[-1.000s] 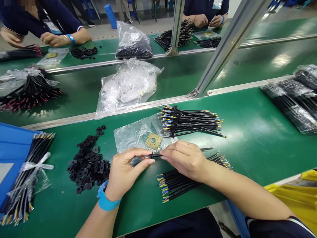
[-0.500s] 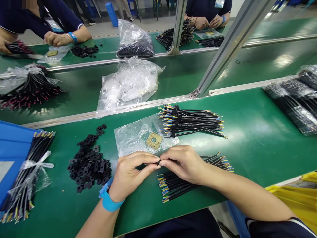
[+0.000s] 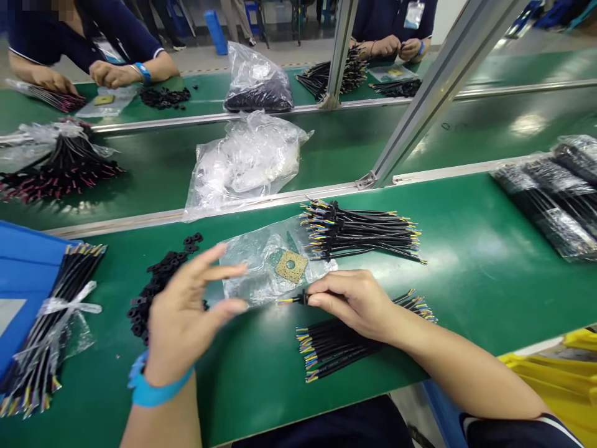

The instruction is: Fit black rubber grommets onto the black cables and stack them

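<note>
My right hand (image 3: 354, 305) pinches a short black cable (image 3: 291, 300) just behind a small black plastic piece fitted around it; coloured wire ends stick out to the left. My left hand (image 3: 186, 305) is open and slightly blurred, fingers apart, over the edge of a pile of small black plastic pieces (image 3: 156, 280), partly hiding it. Under my right forearm lies a bundle of black cables (image 3: 336, 351) with bare coloured ends. Behind it, another stack of cables (image 3: 373, 230) carries black pieces near its left ends. A tan square pad with a round hole (image 3: 291, 267) rests on a clear plastic bag (image 3: 247, 264).
A tied cable bundle (image 3: 60, 323) leans at a blue bin (image 3: 28, 261) on the left. Wrapped cable packs (image 3: 555, 199) lie at the right. A metal post (image 3: 415, 93) rises from the rail. Across it, two co-workers' hands (image 3: 112, 73) handle parts near a crumpled plastic bag (image 3: 247, 162).
My left hand has let go of the black piece and moved left toward the pile, its fingers opening. My right hand keeps hold of the cable, whose coloured ends now show.
</note>
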`<control>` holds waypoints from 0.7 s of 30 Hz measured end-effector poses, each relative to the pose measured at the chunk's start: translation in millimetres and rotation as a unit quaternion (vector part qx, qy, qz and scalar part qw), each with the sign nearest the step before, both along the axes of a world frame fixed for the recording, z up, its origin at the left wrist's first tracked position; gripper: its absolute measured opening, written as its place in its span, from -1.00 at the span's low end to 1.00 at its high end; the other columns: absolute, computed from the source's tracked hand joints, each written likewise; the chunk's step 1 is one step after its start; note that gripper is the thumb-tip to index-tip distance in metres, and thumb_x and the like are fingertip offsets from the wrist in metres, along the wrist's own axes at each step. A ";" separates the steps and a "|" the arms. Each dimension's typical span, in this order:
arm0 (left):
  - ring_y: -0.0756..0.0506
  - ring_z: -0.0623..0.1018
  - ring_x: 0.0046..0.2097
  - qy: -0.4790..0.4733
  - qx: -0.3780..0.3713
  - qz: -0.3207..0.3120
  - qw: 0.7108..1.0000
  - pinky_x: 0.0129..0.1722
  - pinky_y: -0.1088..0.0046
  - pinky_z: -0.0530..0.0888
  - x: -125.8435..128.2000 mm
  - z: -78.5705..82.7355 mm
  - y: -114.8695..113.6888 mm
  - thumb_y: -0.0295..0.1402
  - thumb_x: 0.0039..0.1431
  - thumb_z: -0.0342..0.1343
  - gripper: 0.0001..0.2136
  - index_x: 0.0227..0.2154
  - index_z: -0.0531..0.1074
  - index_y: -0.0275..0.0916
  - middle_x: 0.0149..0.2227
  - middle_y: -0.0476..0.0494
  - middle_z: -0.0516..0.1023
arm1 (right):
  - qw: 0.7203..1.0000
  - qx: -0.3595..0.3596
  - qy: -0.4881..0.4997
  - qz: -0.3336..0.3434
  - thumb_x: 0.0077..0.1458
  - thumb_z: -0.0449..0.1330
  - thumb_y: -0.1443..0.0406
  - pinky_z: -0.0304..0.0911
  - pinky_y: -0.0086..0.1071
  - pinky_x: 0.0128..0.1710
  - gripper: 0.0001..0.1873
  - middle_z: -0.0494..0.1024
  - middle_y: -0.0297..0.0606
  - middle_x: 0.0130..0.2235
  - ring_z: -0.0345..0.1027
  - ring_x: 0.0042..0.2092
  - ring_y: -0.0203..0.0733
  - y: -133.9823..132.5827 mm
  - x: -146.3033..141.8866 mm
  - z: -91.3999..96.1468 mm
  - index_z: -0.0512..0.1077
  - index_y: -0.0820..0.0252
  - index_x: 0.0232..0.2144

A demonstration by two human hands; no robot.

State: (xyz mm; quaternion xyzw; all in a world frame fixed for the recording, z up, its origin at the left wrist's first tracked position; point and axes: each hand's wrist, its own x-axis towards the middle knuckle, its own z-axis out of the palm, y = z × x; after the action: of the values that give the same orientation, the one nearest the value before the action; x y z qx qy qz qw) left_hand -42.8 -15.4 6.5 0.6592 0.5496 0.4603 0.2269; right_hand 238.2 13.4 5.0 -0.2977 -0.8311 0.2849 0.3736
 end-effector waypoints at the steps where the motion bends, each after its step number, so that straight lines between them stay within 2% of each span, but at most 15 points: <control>1: -0.21 0.68 -0.06 0.028 0.007 0.107 0.994 0.06 0.16 0.58 -13.6 2.5 1.5 -0.13 0.17 0.33 -0.51 0.15 0.49 -0.09 -0.14 -0.10 0.71 | 0.998 0.051 -0.015 -0.024 0.37 0.19 0.27 0.38 -0.53 -0.29 -0.83 0.64 -0.32 -0.34 0.50 -0.35 -0.37 1.8 3.3 0.8 0.54 0.23 -0.24; 3: -0.19 0.67 -0.14 0.103 0.022 0.279 0.954 -0.01 0.18 0.58 -39.6 6.5 4.0 -0.11 0.25 0.23 -0.65 0.01 0.58 -0.16 -0.15 -0.14 0.69 | 0.982 0.158 -0.057 -0.087 0.35 0.21 0.33 0.41 -0.47 -0.21 -0.89 0.65 -0.27 -0.30 0.52 -0.29 -0.32 7.4 12.0 1.6 0.53 0.24 -0.20; 5: -0.22 0.65 -0.17 0.199 -0.004 0.341 0.919 -0.04 0.15 0.55 -59.7 7.6 5.1 -0.11 0.31 0.14 -0.65 -0.02 0.59 -0.21 -0.15 -0.20 0.68 | 0.957 0.229 -0.106 -0.146 0.32 0.21 0.39 0.41 -0.39 -0.13 -0.88 0.66 -0.22 -0.22 0.54 -0.22 -0.26 15.6 21.8 1.2 0.53 0.24 -0.13; 6: -0.26 0.64 -0.15 0.258 -0.016 0.343 0.903 -0.03 0.12 0.52 -66.3 6.6 5.2 -0.11 0.32 0.12 -0.66 -0.06 0.61 -0.23 -0.17 -0.23 0.67 | 0.946 0.246 -0.124 -0.168 0.32 0.20 0.40 0.41 -0.36 -0.11 -0.85 0.66 -0.20 -0.19 0.54 -0.18 -0.23 20.2 26.5 0.5 0.53 0.23 -0.09; 8: -0.32 0.61 -0.10 0.365 -0.044 0.305 0.879 -0.07 0.10 0.48 -72.7 2.1 4.9 -0.12 0.34 0.07 -0.67 -0.15 0.63 -0.23 -0.17 -0.29 0.66 | 0.933 0.261 -0.146 -0.199 0.32 0.18 0.41 0.41 -0.33 -0.09 -0.79 0.64 -0.18 -0.14 0.54 -0.14 -0.20 29.2 34.6 -1.7 0.53 0.18 -0.03; 11: -0.33 0.58 -0.15 0.466 -0.083 0.246 0.846 -0.25 0.18 0.42 -72.5 -8.8 4.1 -0.12 0.36 0.02 -0.67 -0.19 0.64 -0.19 -0.16 -0.33 0.65 | 0.928 0.250 -0.164 -0.220 0.33 0.15 0.40 0.44 -0.34 -0.07 -0.72 0.61 -0.17 -0.10 0.53 -0.12 -0.20 37.8 42.9 -4.3 0.55 0.11 0.02; 15: -0.31 0.52 -0.27 0.535 -0.083 0.272 0.796 -0.38 0.26 0.31 -77.2 -26.7 7.6 -0.03 0.26 0.10 -0.68 -0.27 0.64 -0.11 -0.26 -0.28 0.65 | 0.936 0.223 -0.164 -0.217 0.36 0.07 0.42 0.46 -0.34 -0.06 -0.65 0.58 -0.15 -0.09 0.51 -0.08 -0.21 42.1 48.9 -4.1 0.55 0.13 0.06; 16: -0.30 0.50 -0.29 0.535 -0.094 0.276 0.793 -0.39 0.28 0.30 -79.5 -31.0 10.3 -0.01 0.21 0.13 -0.69 -0.31 0.63 -0.10 -0.28 -0.26 0.64 | 0.937 0.219 -0.162 -0.218 0.37 0.06 0.42 0.45 -0.34 -0.06 -0.65 0.58 -0.14 -0.09 0.51 -0.07 -0.21 42.9 49.7 -3.6 0.55 0.15 0.06; 18: -0.29 0.49 -0.30 0.522 -0.100 0.262 0.805 -0.39 0.30 0.30 -82.3 -36.9 16.1 -0.02 0.17 0.15 -0.72 -0.36 0.63 -0.07 -0.31 -0.20 0.64 | 0.932 0.230 -0.162 -0.227 0.38 0.06 0.43 0.43 -0.32 -0.04 -0.66 0.59 -0.15 -0.10 0.50 -0.06 -0.21 44.4 50.4 -2.4 0.56 0.18 0.04; 21: -0.27 0.52 -0.32 0.463 -0.099 0.260 0.842 -0.42 0.34 0.29 -78.1 -36.4 21.3 -0.06 0.16 0.14 -0.74 -0.33 0.61 -0.09 -0.37 -0.15 0.64 | 0.920 0.269 -0.155 -0.241 0.37 0.10 0.42 0.34 -0.31 -0.05 -0.70 0.64 -0.21 -0.13 0.49 -0.09 -0.22 45.9 49.7 -1.7 0.58 0.14 -0.01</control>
State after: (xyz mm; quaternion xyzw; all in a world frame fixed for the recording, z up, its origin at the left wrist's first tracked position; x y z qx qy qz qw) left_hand -120.8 5.9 -29.8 0.6024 0.7845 0.0870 -0.1182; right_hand 287.9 59.4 3.3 -0.4173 -0.8271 -0.0979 0.3636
